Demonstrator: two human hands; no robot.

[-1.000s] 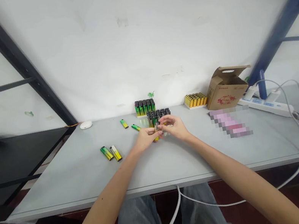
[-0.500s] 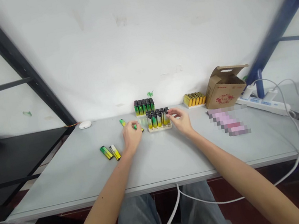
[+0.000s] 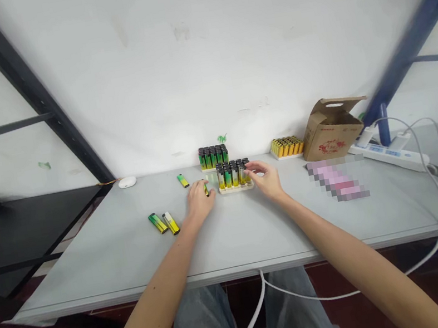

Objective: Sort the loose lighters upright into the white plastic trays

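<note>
Rows of upright lighters (image 3: pixel 228 178) with black tops and green, yellow or clear bodies fill a pale tray (image 3: pixel 237 188) at the middle of the table. My right hand (image 3: pixel 268 181) is at its right end, thumb and fingertips closed on a lighter at the corner. Just left of the tray, my left hand (image 3: pixel 200 202) is closed around a green-yellow lighter (image 3: pixel 205 189), mostly hidden by the fingers. Another loose lighter (image 3: pixel 183 180) lies behind that hand. To its left are a green-yellow lighter (image 3: pixel 158 223) and a yellow one (image 3: pixel 171 223), lying side by side.
Against the wall stand a second tray of green lighters (image 3: pixel 213 157) and a tray of yellow ones (image 3: pixel 287 146). On the right are an open cardboard box (image 3: pixel 330 133), a blurred pink item (image 3: pixel 336 178) and a power strip (image 3: pixel 391 154). A white case (image 3: pixel 127 182) sits back left.
My left hand has shifted slightly right and turned the lighter in its fingers, showing less of it. My right hand stays at the tray's corner. The view has moved a little.
</note>
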